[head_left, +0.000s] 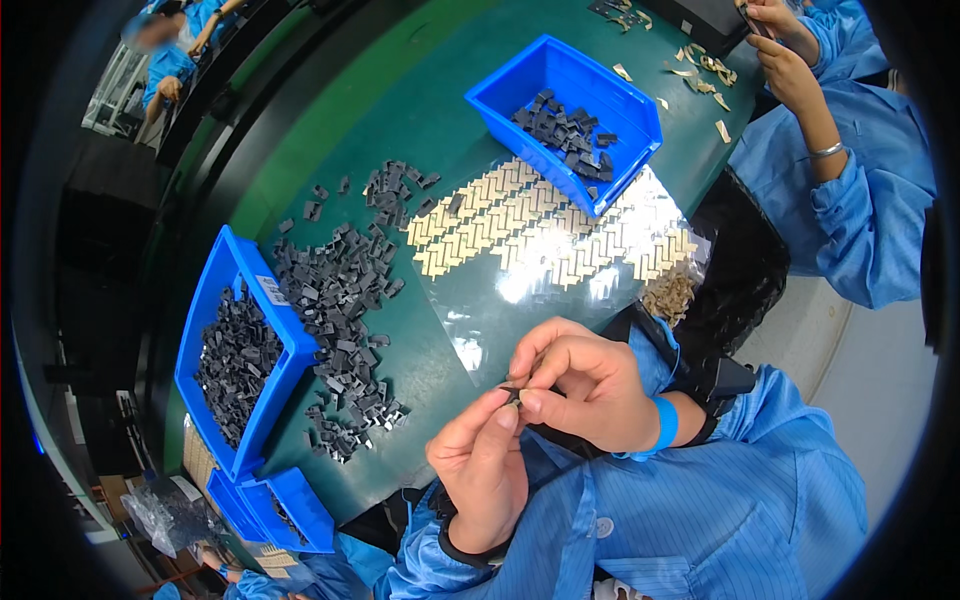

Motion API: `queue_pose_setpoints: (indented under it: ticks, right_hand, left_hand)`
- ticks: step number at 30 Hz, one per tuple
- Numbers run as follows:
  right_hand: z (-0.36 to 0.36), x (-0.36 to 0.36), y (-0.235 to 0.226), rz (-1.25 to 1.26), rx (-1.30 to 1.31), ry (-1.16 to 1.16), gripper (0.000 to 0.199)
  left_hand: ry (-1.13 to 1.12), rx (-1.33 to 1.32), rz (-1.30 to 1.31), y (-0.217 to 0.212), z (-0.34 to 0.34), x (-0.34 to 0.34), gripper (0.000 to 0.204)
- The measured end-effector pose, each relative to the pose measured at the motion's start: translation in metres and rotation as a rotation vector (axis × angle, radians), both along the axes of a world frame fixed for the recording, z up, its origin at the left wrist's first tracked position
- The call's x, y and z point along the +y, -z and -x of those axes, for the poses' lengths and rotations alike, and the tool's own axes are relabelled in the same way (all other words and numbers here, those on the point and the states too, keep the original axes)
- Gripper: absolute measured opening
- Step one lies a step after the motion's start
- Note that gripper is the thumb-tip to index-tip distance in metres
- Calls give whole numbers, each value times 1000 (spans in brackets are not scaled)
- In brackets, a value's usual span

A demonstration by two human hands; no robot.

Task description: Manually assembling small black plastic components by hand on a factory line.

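Observation:
Close to my body, my left hand (482,458) and my right hand (588,388) meet at the fingertips. Between them they pinch a small black plastic piece (513,396), mostly covered by the fingers. My left thumb and forefinger grip it from one side, my right thumb and forefinger from the other. Beyond my hands lies a clear sheet (462,318) carrying rows of tan adhesive pieces (480,215). Left of the sheet, a loose heap of similar black pieces (345,290) spreads over the green table (425,345).
A blue bin (275,345) full of black pieces stands at the left; smaller blue bins (300,510) sit below it. Another blue bin (632,105), partly filled, rests on the sheet's far edge. Peeled tan scraps (668,298) lie right. A co-worker's hands (790,65) work at upper right.

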State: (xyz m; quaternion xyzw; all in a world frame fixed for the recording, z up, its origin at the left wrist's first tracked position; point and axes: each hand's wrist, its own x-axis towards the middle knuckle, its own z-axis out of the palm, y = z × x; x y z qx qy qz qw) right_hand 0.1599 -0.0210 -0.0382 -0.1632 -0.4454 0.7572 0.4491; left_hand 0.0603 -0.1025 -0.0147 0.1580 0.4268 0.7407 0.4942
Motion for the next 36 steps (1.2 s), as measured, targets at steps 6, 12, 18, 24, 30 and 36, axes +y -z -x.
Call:
queue_pose_setpoints:
  ticks: [6,12,18,24,30,36]
  right_hand:
    - [0,1,0,15,-9,-27,7]
    - [-1,0,1,-30,-38,-24,6]
    - [-7,3,-4,106,36,-129,6]
    - [-3,8,0,-33,13,-88,7]
    - [-2,7,6,-148,-22,-47,14]
    - [0,8,-4,-257,-142,42,19]
  left_hand:
    - [14,49,19,-1,0,0,19]
    - [28,-6,-4,0,1,0,20]
    - [65,43,-64,3,3,-2,20]
    - [41,102,-13,-4,3,-2,24]
    - [17,214,-26,3,5,-6,26]
    - [-27,187,-70,5,4,-9,23]
